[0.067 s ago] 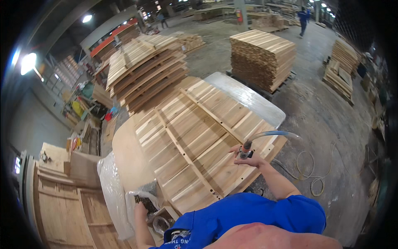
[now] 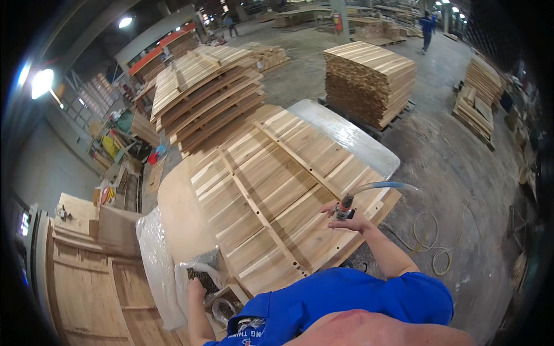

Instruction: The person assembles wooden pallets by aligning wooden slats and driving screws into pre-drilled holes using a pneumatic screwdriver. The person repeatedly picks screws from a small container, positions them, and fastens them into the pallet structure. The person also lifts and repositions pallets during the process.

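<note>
My right hand is wrapped round a pneumatic screwdriver, held over the near right part of a slatted wooden panel. A clear air hose curves off the tool to the right. Two wooden battens with dark holes lie across the panel's slats. At the lower left, my left hand dips into an open plastic bag of small dark pieces, perhaps screws. Its fingers look bunched together, and their tips are hard to see. Next to it is a wooden box with a clear plastic container.
Plastic wrap hangs at the bench's left edge. Stacked panels stand beyond it, and a tall board stack sits on a pallet at far right. Coiled hose lies on the floor. A person in blue is far off.
The whole view has shifted slightly as my head moved. Both hands stay in nearly the same places, the right still round the screwdriver and the left still at the bag.
</note>
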{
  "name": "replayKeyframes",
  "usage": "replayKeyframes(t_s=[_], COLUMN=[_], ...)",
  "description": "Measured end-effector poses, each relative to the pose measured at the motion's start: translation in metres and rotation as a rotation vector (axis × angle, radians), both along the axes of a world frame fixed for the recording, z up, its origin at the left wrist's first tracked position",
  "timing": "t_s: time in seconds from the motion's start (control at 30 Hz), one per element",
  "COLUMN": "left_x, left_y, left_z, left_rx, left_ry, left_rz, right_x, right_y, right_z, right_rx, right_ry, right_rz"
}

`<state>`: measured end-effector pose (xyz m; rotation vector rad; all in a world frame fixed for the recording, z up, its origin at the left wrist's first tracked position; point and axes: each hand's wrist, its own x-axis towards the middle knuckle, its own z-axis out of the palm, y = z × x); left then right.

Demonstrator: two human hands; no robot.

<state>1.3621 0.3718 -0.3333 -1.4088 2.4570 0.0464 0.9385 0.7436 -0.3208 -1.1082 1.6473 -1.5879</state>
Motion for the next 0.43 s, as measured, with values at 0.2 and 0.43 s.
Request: replayKeyframes(t_s=[0.2, 0.43], left_x=[-0.003, 0.001], left_y=[0.000, -0.002], left_z=[0.002, 0.011], left_rx=[-0.075, -0.142], left_ry=[0.052, 0.579], left_rz=[0.064, 0.214], right_x=[-0.008, -0.012], right_y=[-0.007, -0.002], right_z=[0.000, -0.012], right_rx=[-0.073, -0.040], right_ry=[-0.119, -0.177], right_rz=[0.137, -0.002])
